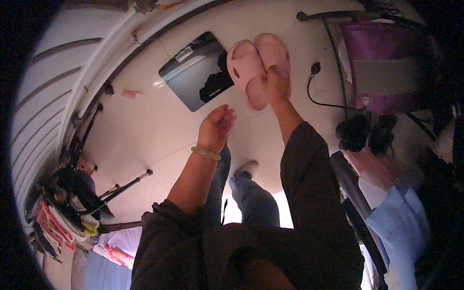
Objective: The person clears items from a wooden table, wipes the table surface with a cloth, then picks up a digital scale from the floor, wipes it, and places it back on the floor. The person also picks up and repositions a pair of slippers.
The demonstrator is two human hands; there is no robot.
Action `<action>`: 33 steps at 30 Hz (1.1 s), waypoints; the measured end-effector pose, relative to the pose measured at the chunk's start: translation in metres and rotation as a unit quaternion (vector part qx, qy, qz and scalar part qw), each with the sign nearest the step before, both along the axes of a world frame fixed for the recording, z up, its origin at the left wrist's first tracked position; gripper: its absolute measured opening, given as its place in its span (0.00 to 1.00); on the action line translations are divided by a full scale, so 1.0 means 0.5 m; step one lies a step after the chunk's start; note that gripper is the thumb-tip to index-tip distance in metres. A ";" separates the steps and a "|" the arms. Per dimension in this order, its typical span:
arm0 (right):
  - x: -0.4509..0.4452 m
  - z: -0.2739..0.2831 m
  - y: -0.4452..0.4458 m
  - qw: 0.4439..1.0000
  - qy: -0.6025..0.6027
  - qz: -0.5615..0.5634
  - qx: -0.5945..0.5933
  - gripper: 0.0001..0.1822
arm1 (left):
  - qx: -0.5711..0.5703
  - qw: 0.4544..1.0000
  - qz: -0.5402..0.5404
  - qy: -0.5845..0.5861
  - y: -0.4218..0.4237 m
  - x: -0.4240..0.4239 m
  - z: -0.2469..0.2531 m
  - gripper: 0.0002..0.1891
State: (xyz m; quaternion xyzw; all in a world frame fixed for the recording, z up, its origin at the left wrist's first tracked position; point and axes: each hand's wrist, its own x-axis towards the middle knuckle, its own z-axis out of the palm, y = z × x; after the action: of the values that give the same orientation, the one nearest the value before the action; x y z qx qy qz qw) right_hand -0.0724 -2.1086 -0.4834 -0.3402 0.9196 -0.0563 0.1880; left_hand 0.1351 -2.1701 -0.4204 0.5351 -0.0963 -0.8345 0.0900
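My right hand [276, 82] grips a pair of pink slippers [246, 69] side by side, soles down and toes pointing away from me. Just below them, my left hand [216, 127] hovers with loosely bent fingers and holds nothing. A pale bangle [205, 153] circles that wrist. Beyond the left hand, a glass-topped bathroom scale [181, 79] lies on the tiled floor, its upper right edge close to the slippers. Dark reflections show on its glossy surface.
A white slatted door [54, 72] curves along the left. Purple-and-grey fabric storage [384, 69] stands at right, with a black cable [315, 98] near it. Dark footwear [353, 134] lies below. Clothes hang at lower left, near a black metal leg [134, 179]; blue cloth [398, 217] drapes at right.
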 end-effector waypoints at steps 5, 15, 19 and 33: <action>-0.062 -0.162 -0.014 0.998 -0.009 -0.003 0.061 0.14 | 0.003 1.000 -0.019 -0.012 -0.026 -0.020 -0.068 0.13; -0.101 -0.343 -0.044 0.997 -0.007 -0.070 0.009 0.17 | 0.019 0.998 -0.056 -0.030 -0.035 -0.023 -0.118 0.14; -0.119 -0.361 -0.054 0.997 -0.023 -0.065 0.038 0.17 | 0.008 0.998 -0.062 -0.023 -0.042 -0.020 -0.137 0.14; -0.116 -0.560 0.013 0.986 -0.107 -0.058 -0.117 0.25 | 0.028 0.995 -0.096 -0.001 -0.047 -0.024 -0.148 0.19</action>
State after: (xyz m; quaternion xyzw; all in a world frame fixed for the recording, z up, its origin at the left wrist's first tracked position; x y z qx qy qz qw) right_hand -0.1306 -2.1020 -0.7636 -0.2980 0.8996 -0.2103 0.2403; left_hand 0.1229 -2.1937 -0.4943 0.5268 -0.1241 -0.8409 -0.0058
